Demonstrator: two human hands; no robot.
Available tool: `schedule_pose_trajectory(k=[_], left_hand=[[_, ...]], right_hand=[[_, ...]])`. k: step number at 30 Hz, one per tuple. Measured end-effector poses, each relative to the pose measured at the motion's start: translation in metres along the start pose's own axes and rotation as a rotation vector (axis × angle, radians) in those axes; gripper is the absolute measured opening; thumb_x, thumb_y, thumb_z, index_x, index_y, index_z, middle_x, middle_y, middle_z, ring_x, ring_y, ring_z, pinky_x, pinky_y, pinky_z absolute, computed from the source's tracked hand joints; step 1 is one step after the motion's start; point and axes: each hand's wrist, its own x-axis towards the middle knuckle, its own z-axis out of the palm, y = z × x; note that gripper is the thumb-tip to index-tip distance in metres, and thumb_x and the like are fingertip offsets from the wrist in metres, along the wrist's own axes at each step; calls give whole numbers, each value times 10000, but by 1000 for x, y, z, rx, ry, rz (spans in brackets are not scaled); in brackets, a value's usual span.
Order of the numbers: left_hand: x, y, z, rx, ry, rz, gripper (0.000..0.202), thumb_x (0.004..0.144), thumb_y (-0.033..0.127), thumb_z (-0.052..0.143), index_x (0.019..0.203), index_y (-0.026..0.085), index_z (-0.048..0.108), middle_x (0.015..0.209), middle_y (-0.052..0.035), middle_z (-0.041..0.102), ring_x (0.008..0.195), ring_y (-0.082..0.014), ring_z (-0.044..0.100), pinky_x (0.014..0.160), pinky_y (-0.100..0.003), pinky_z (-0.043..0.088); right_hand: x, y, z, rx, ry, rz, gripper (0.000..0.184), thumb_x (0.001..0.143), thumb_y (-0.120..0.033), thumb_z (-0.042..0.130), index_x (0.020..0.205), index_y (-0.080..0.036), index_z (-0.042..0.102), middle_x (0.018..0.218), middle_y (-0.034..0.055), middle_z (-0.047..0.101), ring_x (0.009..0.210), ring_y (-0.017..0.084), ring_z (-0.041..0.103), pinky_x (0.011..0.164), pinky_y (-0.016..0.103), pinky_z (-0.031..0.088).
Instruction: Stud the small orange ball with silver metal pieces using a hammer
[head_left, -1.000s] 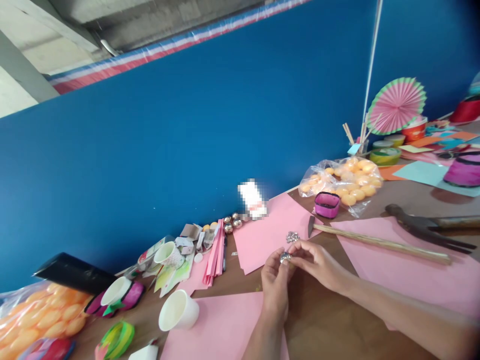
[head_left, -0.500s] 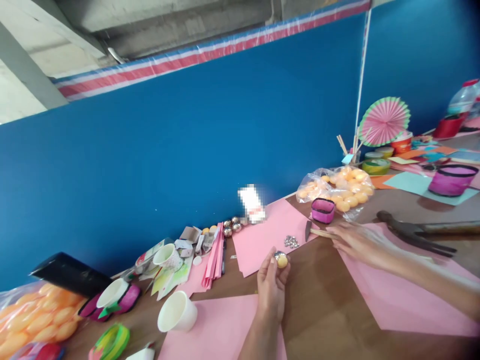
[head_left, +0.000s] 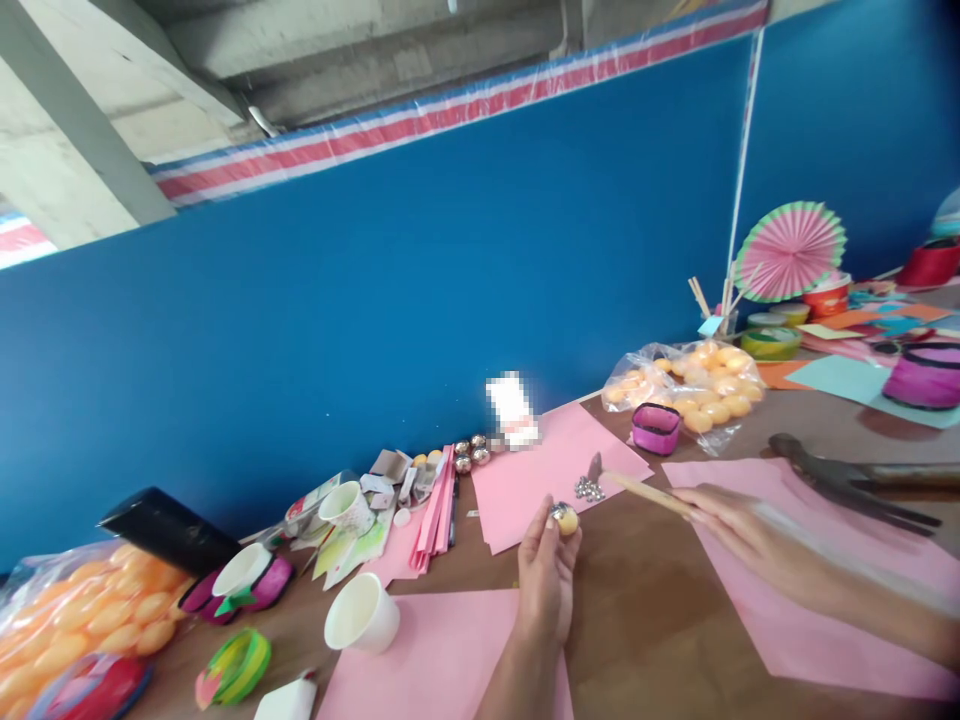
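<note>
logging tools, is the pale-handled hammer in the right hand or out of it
In: fingers of the right hand hold the pale-handled hammer; its handle runs out of that hand toward the small silvery pieces.

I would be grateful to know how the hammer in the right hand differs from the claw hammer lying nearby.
The small hammer is held in the right hand, while the claw hammer lies untouched. The small hammer's handle is pale; the claw hammer's is darker brown. The small hammer's head is little, whereas the claw hammer's is much bulkier. Both have dark heads.
</note>
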Motion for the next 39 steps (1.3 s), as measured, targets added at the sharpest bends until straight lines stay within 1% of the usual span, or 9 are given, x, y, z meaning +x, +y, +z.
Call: schedule_pose_trajectory(k=[3, 7, 11, 16, 19, 24, 26, 33, 39], left_hand=[[0, 0, 0, 20, 2, 9, 359, 697, 259, 653, 1046, 185, 618, 993, -80, 658, 929, -161, 606, 924, -332, 407], [0, -1, 0, 31, -7, 32, 338, 694, 257, 656, 1024, 193, 627, 1026, -70, 648, 946, -158, 596, 925, -330, 406], [0, -1, 0, 46, 1, 31, 311, 716, 264, 635, 1018, 187, 627, 1023, -69, 645, 940, -151, 595, 906, -320, 423], [0, 0, 1, 37, 13, 36, 324, 702, 269, 649, 1016, 191, 626, 1000, -64, 650, 910, -145, 604, 895, -311, 430], [0, 0, 1, 45, 21, 38, 333, 695, 285, 652, 1012, 186, 627, 976, -66, 657, 906, -154, 609, 886, -319, 438], [1, -1, 0, 58, 21, 44, 299, 691, 298, 653, 963, 176, 641, 907, -55, 669, 883, -161, 618, 895, -348, 432], [1, -1, 0, 51, 11, 39, 297, 705, 301, 639, 975, 176, 637, 898, -54, 671, 872, -156, 620, 894, -345, 432], [1, -2, -1, 41, -12, 36, 332, 716, 309, 629, 1025, 186, 625, 905, -57, 673, 886, -150, 617, 906, -331, 422], [1, -3, -3, 64, -6, 44, 357, 725, 303, 620, 1067, 201, 604, 991, -61, 658, 942, -162, 602, 941, -356, 398]], right_hand=[[-6, -23, 5, 36, -142, -15, 330, 794, -344, 393, 1057, -287, 584, 1014, 59, 640, 936, 273, 581, 828, 390, 446], [-5, -42, 10, 49, -190, 3, 310, 799, -357, 388, 1007, -272, 601, 962, 55, 653, 865, 247, 606, 759, 360, 479], [-5, -39, 14, 35, -185, 15, 327, 794, -375, 386, 1015, -262, 600, 953, 65, 655, 869, 261, 603, 757, 384, 477], [-11, -33, 16, 20, -164, -44, 294, 748, -424, 441, 922, -284, 632, 920, 63, 663, 908, 303, 584, 806, 440, 452], [-10, -37, 16, 0, -162, -24, 292, 799, -366, 405, 1008, -278, 589, 952, 60, 650, 907, 271, 587, 780, 408, 466], [-7, -43, 17, -19, -197, -20, 256, 798, -348, 430, 967, -275, 609, 901, 44, 656, 863, 240, 603, 753, 354, 488], [-8, -43, 17, -18, -183, -15, 272, 809, -336, 421, 1018, -278, 585, 901, 41, 655, 831, 228, 611, 725, 336, 495], [-13, -42, 19, 5, -137, -4, 284, 772, -337, 487, 1026, -271, 594, 987, 50, 650, 932, 266, 581, 827, 360, 460], [-12, -37, 23, -48, -158, 11, 281, 813, -312, 414, 1047, -267, 564, 1007, 48, 641, 918, 234, 591, 798, 321, 465]])
